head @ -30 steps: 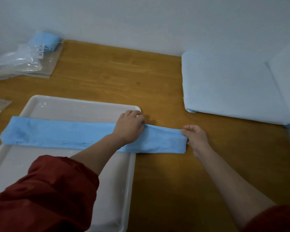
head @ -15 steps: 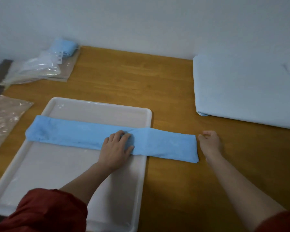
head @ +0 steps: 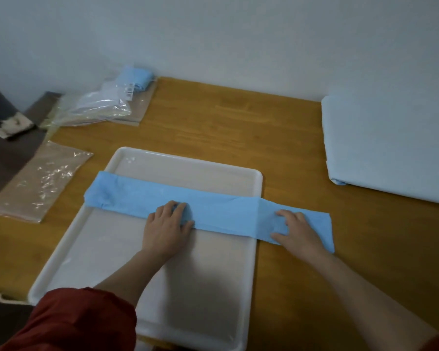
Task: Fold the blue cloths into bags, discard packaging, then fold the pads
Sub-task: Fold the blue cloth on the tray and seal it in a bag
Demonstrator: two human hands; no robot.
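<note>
Blue cloth [head: 226, 211] lies as a strip under both hands: left hand [head: 166, 229] pinches its middle, right hand [head: 298, 231] presses flat near its end.

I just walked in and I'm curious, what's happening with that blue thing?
A person is folding a long blue cloth that lies across a white tray and onto the wooden table. The left hand grips its middle; the right hand presses near its right end. A plastic bag lies to the left.

The wooden table [head: 213, 127] bears a white tray [head: 200, 287], clear bags [head: 41, 183] and stacked pale pads [head: 390, 148].
</note>
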